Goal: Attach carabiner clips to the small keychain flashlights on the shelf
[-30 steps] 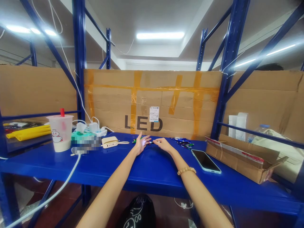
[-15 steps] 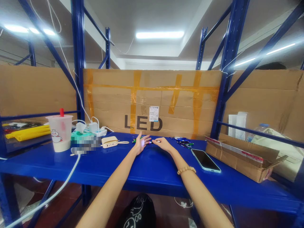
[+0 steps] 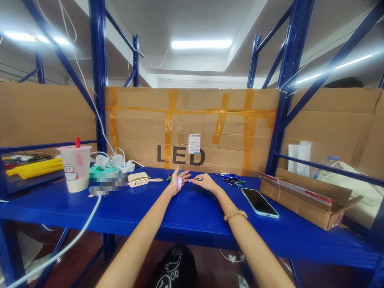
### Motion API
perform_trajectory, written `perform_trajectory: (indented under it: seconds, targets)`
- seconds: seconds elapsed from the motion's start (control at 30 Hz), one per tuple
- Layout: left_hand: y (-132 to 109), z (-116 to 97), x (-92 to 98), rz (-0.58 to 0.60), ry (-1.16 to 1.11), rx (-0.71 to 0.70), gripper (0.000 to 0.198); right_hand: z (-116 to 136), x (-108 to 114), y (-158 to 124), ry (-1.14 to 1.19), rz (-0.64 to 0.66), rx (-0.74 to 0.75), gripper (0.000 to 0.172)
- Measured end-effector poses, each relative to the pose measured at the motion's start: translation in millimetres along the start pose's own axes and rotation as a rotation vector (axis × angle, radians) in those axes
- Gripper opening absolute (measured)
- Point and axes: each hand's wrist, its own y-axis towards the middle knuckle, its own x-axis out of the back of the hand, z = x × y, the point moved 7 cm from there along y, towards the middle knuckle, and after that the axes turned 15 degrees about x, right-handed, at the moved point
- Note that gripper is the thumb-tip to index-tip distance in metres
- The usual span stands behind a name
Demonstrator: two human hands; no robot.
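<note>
Blue metal shelf [image 3: 180, 216] spanning the frame, backed by taped cardboard [image 3: 135, 128] beneath a ceiling light [image 3: 201, 44]. At centre left, a pixelated patch [image 3: 108, 184] obscures part of the items; both forearms are cut off at the lower edge, and small objects [image 3: 169, 177] behind the left hand [image 3: 179, 183] are partly hidden. At centre, the left hand is spread and free, purple light on its palm; the right hand [image 3: 205, 182] pinches a small pen [image 3: 199, 179], its detail indistinct, between the two hands.

The shelf [image 3: 192, 220] is glossy metal, the panel [image 3: 141, 130] matt cardboard.
</note>
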Motion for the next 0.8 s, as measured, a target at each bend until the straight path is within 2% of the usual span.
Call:
perform_trajectory:
  seconds: [0.37, 0.67, 0.8]
  targets:
    - [4.0, 0.9, 2.1, 0.004, 0.000, 0.006, 0.078, 0.0, -0.7, -1.2, 0.001, 0.014, -0.008, 0.045]
    - [-2.3, -0.7, -1.2, -0.016, -0.007, 0.013, 0.080, -2.3, 0.8, 0.2, 0.017, -0.015, 0.027, 0.039]
    - [-2.0, -0.7, 0.4, -0.023, -0.009, 0.008, 0.079, -1.5, -0.2, 0.9, 0.021, 0.011, 0.056, 0.039]
